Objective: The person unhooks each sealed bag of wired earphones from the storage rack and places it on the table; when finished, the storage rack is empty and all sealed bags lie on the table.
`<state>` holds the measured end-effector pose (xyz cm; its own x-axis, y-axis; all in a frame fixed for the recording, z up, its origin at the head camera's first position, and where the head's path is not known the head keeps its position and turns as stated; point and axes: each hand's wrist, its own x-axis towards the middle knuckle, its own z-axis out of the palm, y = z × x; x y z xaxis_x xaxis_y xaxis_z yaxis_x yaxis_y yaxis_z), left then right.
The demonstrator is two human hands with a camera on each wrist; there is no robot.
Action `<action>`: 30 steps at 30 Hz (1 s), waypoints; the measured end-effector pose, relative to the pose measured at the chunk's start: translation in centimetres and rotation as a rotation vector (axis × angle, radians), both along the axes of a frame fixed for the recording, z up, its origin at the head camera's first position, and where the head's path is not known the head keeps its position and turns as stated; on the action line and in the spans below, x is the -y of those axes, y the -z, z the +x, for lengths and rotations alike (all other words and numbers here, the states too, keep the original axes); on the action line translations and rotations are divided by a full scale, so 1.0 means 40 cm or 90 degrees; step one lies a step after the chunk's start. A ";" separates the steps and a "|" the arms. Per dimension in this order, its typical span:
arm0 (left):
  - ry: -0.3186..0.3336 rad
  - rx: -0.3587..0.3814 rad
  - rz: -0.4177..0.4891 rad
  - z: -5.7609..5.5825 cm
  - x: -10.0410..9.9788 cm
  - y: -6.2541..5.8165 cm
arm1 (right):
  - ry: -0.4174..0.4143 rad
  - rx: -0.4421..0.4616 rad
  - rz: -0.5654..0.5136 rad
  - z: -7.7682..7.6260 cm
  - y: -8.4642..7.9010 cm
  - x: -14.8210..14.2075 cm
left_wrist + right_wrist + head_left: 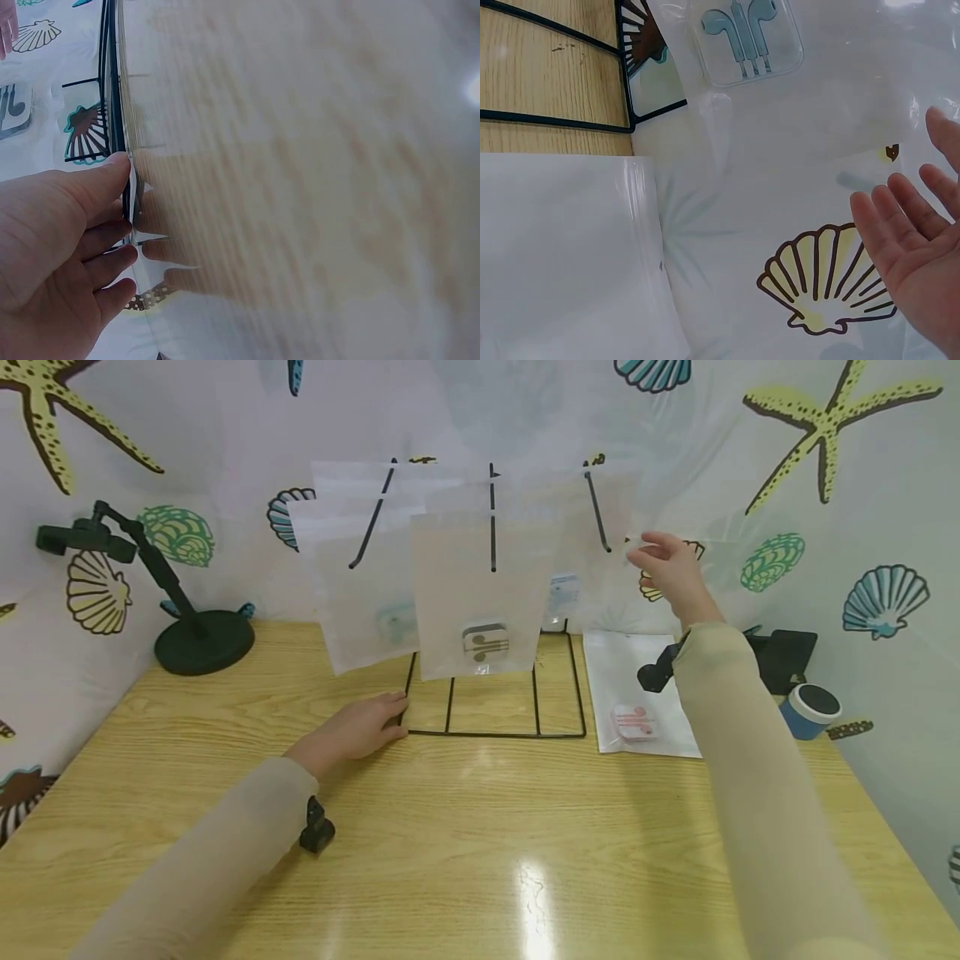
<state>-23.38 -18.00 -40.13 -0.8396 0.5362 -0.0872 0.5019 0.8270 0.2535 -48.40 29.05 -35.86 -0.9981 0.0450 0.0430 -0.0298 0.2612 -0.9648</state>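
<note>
Head view: black wire rack [495, 735] on the counter [465, 835], earphone bags [480, 602] hung from its hooks [492, 539]; my left hand [352, 733], fingers loosely extended against its left edge, presumably steadying it; my right hand [675, 575], unclenched, gripping nothing, beside the rightmost hanging bag [585, 560].

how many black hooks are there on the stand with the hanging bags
3 in the head view: the left hook, the middle hook and the right hook. The hanging bags may hide more.
</note>
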 end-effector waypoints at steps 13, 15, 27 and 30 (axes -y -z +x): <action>-0.005 0.003 -0.003 -0.009 0.006 0.007 | -0.027 0.030 -0.004 0.091 -0.077 0.088; -0.005 0.005 -0.002 -0.008 0.006 0.007 | -0.037 0.042 -0.009 0.104 -0.087 0.098; -0.006 0.009 0.000 -0.004 0.004 0.008 | -0.017 0.026 0.001 0.099 -0.066 0.113; -0.005 0.008 0.001 -0.004 0.003 0.006 | 0.010 0.005 0.001 0.046 -0.015 0.088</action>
